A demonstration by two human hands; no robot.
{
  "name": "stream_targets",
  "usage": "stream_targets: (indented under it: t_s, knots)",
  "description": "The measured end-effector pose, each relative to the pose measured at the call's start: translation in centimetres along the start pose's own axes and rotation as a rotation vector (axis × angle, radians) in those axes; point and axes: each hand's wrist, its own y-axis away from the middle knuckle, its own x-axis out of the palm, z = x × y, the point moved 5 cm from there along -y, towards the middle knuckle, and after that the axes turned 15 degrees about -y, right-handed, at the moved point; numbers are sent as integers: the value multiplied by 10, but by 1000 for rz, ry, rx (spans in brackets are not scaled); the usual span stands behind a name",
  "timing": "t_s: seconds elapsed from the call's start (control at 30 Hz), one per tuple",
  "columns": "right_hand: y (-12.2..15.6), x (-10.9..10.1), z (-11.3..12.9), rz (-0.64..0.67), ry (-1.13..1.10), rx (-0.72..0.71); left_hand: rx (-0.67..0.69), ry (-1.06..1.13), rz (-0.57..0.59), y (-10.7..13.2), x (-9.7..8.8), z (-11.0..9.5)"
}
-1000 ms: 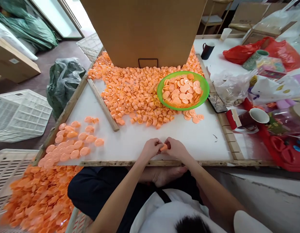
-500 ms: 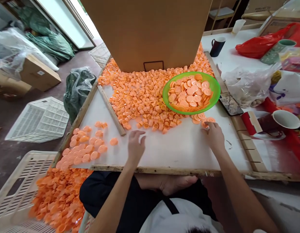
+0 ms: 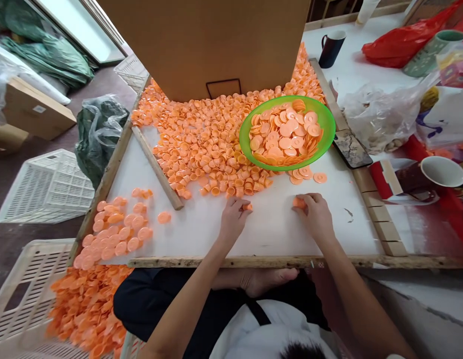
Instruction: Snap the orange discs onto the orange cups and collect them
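Note:
My left hand (image 3: 233, 217) rests on the white board (image 3: 276, 224) with its fingers pinched on a small orange cup-shaped cap (image 3: 247, 206), close to the front edge of the big pile of orange caps (image 3: 205, 144). My right hand (image 3: 316, 214) is closed on a flat orange disc (image 3: 299, 202), just below the green bowl (image 3: 327, 119) that is heaped with such discs. Two loose discs (image 3: 320, 177) lie in front of the bowl.
A cardboard box (image 3: 205, 45) stands behind the pile. A wooden stick (image 3: 156, 167) lies on the board at the left, beside a cluster of joined orange pieces (image 3: 119, 227). A white crate (image 3: 14, 294) below holds many more. Mugs, bags and a phone (image 3: 351, 148) sit at the right.
One second ago both hands met at the board's front edge on one orange piece. They then spread toward pile and bowl; now each has drawn back slightly with a piece pinched.

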Motion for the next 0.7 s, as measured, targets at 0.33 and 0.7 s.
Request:
stream_targets:
  t_s: [0.33, 0.7]
  knots:
    - [20, 13, 8, 40, -162, 22, -74, -57, 154, 40, -5, 1]
    - [38, 72, 98, 360, -429, -152, -325, 243, 141, 45, -12, 19]
